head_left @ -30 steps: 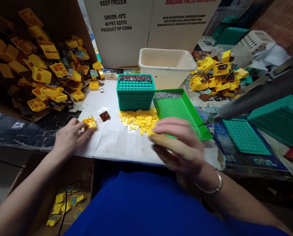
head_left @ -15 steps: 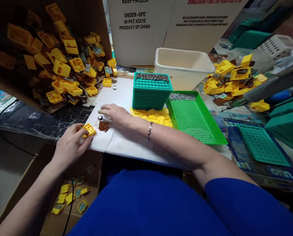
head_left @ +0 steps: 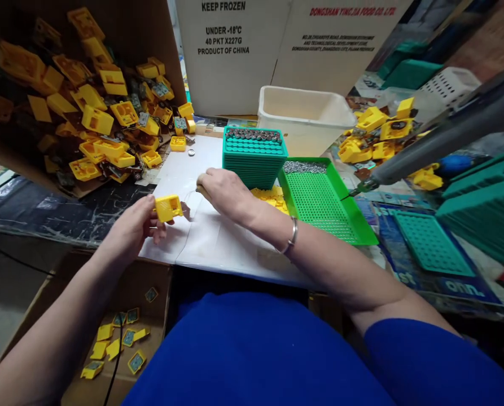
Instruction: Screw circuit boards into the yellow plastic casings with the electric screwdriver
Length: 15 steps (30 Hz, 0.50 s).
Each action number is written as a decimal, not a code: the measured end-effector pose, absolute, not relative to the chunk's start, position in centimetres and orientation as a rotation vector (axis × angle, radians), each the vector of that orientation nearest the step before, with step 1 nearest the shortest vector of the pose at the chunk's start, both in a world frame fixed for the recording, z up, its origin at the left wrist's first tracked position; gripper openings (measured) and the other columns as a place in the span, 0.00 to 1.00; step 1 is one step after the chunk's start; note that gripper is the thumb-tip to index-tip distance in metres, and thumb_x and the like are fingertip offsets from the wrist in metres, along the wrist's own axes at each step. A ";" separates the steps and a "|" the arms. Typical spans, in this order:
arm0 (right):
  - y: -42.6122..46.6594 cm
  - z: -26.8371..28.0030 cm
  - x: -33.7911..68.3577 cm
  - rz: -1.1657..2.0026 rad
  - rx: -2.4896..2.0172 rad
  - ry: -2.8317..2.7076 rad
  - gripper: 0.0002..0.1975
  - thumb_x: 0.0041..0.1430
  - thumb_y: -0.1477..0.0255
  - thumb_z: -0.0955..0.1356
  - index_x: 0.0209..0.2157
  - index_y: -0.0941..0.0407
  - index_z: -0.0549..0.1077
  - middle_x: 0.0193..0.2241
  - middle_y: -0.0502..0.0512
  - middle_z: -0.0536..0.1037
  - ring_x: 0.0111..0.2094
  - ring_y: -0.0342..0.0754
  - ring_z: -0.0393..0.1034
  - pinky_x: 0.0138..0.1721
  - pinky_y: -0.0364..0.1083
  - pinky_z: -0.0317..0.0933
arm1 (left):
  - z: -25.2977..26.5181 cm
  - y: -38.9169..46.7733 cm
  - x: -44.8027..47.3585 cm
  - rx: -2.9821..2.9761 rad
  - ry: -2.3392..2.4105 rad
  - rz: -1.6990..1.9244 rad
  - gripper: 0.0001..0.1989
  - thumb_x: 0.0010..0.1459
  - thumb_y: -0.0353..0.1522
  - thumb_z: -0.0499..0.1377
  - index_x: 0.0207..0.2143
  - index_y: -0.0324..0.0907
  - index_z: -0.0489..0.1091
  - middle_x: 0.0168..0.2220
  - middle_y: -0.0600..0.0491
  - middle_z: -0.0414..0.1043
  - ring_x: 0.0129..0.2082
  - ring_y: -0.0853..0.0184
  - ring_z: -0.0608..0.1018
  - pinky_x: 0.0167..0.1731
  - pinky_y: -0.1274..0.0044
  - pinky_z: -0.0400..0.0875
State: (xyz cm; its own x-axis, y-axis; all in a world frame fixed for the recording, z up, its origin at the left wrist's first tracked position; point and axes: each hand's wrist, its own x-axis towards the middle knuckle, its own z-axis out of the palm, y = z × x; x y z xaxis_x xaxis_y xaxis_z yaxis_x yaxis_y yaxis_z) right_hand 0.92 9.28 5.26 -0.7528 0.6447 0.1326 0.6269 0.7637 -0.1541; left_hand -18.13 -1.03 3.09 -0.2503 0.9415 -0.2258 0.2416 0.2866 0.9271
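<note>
My left hand (head_left: 133, 228) grips a small yellow plastic housing (head_left: 168, 208), lifted above the white work surface. A brown circuit board (head_left: 185, 211) shows at the housing's right side, partly hidden by it. My right hand (head_left: 224, 192) is closed in a pinch to the right of the housing. Between its fingertips is a small dark round part (head_left: 198, 188), mostly covered, with thin wires running towards the board. A loose silver disc (head_left: 191, 152) lies farther back on the white sheet, near another yellow housing (head_left: 178, 143).
A carton (head_left: 174, 51) of yellow housings stands at left; another box (head_left: 150, 361) sits below. Stacked teal trays (head_left: 255, 163), a green perforated tray (head_left: 319, 197) and a white tub (head_left: 306, 127) stand behind and right. A grey-handled screwdriver (head_left: 421, 152) hangs at right.
My left hand has raised and tilted the yellow housing off the surface. My right hand has closed and moved right, with the round part now in its pinch; the board has shifted right.
</note>
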 end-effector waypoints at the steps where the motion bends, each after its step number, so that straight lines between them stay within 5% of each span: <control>1: 8.4 4.9 2.3 0.079 -1.012 -2.768 0.16 0.69 0.76 0.57 0.42 0.62 0.74 0.39 0.63 0.75 0.38 0.50 0.66 0.37 0.47 0.54 | 3.0 -1.1 -17.4 1.167 1.713 0.992 0.21 0.59 0.52 0.50 0.34 0.43 0.64 0.22 0.54 0.69 0.18 0.67 0.69 0.17 0.76 0.64; 10: 2.0 -1.4 11.3 0.003 -0.805 -2.821 0.12 0.66 0.79 0.60 0.36 0.59 0.75 0.32 0.58 0.75 0.32 0.47 0.63 0.32 0.47 0.54 | 0.8 -5.5 -10.5 2.437 1.791 0.398 0.12 0.61 0.41 0.55 0.29 0.43 0.65 0.30 0.51 0.68 0.26 0.65 0.73 0.23 0.76 0.63; 15: 2.5 -1.1 10.6 0.232 -1.031 -2.791 0.08 0.65 0.73 0.65 0.38 0.59 0.76 0.33 0.59 0.76 0.35 0.47 0.66 0.36 0.45 0.58 | 0.3 -5.3 -11.0 2.303 1.644 0.523 0.16 0.63 0.40 0.54 0.51 0.44 0.63 0.34 0.52 0.72 0.30 0.63 0.76 0.30 0.74 0.69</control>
